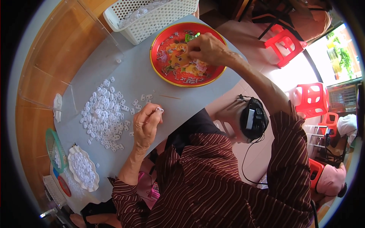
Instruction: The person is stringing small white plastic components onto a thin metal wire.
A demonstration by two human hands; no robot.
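My left hand (146, 123) rests on the grey table (129, 76) and pinches a small white plastic piece (159, 110) between thumb and fingertips. Just left of it lies a spread heap of small white plastic pieces (102, 116). My right hand (207, 49) reaches over the red round tray (163, 41) with a flower pattern, fingers bunched and touching the small metal parts (188, 79) scattered in it. What those fingers hold cannot be made out.
A white mesh basket (152, 17) stands beyond the tray. A white scalloped dish (83, 169) of white pieces and a green sieve (53, 148) sit at the near left. A thin stick (170, 97) lies mid-table. Red plastic stools (285, 43) stand on the right.
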